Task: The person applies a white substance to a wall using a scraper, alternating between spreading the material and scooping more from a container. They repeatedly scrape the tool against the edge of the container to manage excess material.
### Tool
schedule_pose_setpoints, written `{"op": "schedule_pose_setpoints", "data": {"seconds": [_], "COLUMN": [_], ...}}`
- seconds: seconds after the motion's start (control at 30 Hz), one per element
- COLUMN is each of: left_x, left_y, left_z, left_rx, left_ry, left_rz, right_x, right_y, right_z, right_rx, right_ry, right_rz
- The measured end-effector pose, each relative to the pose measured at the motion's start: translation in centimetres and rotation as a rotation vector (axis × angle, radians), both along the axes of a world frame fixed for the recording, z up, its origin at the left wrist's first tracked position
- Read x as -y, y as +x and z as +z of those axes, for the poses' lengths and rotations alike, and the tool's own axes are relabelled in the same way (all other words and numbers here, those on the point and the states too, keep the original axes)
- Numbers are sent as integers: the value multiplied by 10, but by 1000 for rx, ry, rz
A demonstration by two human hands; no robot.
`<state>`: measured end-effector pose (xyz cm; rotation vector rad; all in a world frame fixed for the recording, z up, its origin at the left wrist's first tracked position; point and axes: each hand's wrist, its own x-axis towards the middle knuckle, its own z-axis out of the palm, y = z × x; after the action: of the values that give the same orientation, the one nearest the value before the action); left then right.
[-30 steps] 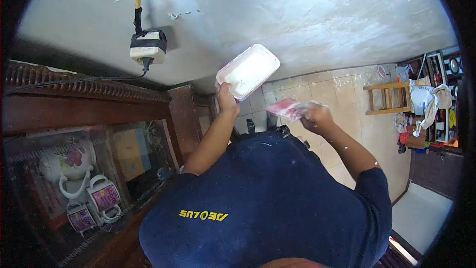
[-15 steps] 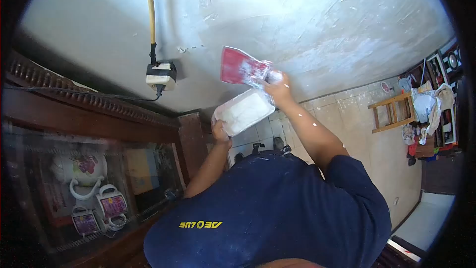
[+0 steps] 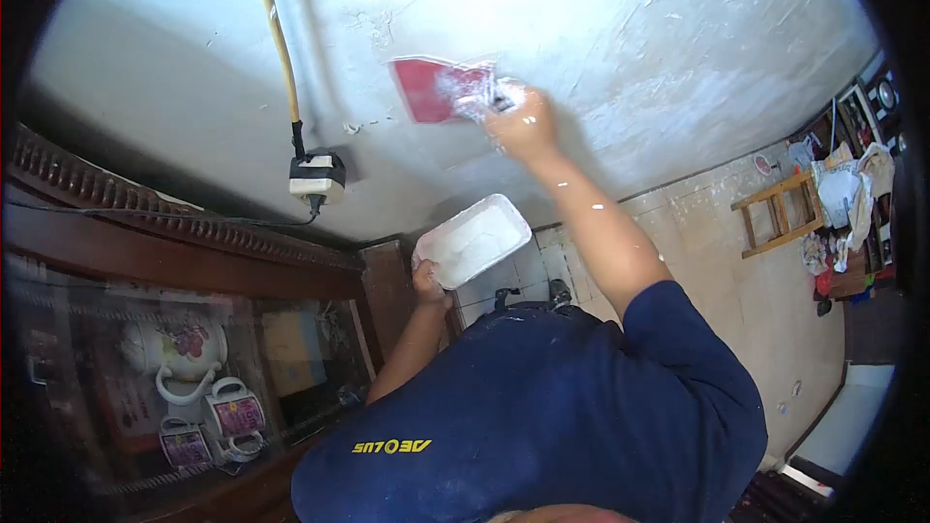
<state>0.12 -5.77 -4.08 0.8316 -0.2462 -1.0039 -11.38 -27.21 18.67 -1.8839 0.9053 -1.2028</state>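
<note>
My right hand (image 3: 524, 121) is closed around the handle of a putty knife (image 3: 431, 89) with a wide red blade, smeared with white paste. The blade lies close against the pale wall (image 3: 620, 39), its wide edge pointing left. Lower down, my left hand (image 3: 429, 283) grips the near left corner of a white rectangular tray (image 3: 480, 242). White paste coats the inside of the tray. White specks dot my right hand and forearm.
On the wall at left hangs a power socket (image 3: 317, 177) with a yellowish cable (image 3: 276, 29). A dark wooden cabinet (image 3: 184, 223) with glass holds mugs (image 3: 235, 414) and a teapot (image 3: 184, 344). At right, a wooden stool (image 3: 778, 214) stands on the tiled floor (image 3: 697, 232) beside piled cloths (image 3: 843, 189).
My right hand has lifted the putty knife away from the tray, up and left to the wall. The tray in my left hand sits slightly lower in view.
</note>
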Motion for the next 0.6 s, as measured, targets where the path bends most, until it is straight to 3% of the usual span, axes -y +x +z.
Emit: {"op": "schedule_pose_setpoints", "data": {"seconds": [0.03,0.1,0.13,0.17,0.2,0.27,0.3,0.37,0.4,0.43,0.47,0.5,0.53,0.6], "left_x": [-1,-3,-4,-5,-5,-6,-6,-4,-4,-5,-7,-8,-8,-10], "left_y": [1,0,0,1,1,1,1,0,-1,-2,-3,-5,-6,-9], "left_z": [-2,1,3,6,8,14,20,20,16,13,12,12,13,19], "left_rx": [33,41,46,45,68,88,57,25,14,3,4,8,13,15], "left_ry": [-19,5,28,24,26,22,-15,-49,-42,-34,-27,-4,19,31], "left_rz": [1,18,33,39,19,2,-22,-48,-33,-20,-28,-9,9,-2], "right_x": [14,58,56,72,115,70,66,66,95,32,32,1,-16,-21], "right_y": [-19,-70,-102,-129,-167,-181,-183,-185,-171,-115,-96,-60,-24,10], "right_z": [-3,-30,-12,-27,-68,-17,-20,-48,-117,-56,-86,-56,-46,-50], "right_rx": [65,93,76,182,347,257,255,146,-51,-42,-351,-302,46,97], "right_ry": [90,-206,14,24,64,151,147,150,-71,224,-460,-77,165,135], "right_rz": [-5,-215,-230,-317,-248,-406,-403,-201,-367,-383,-175,5,218,280]}}
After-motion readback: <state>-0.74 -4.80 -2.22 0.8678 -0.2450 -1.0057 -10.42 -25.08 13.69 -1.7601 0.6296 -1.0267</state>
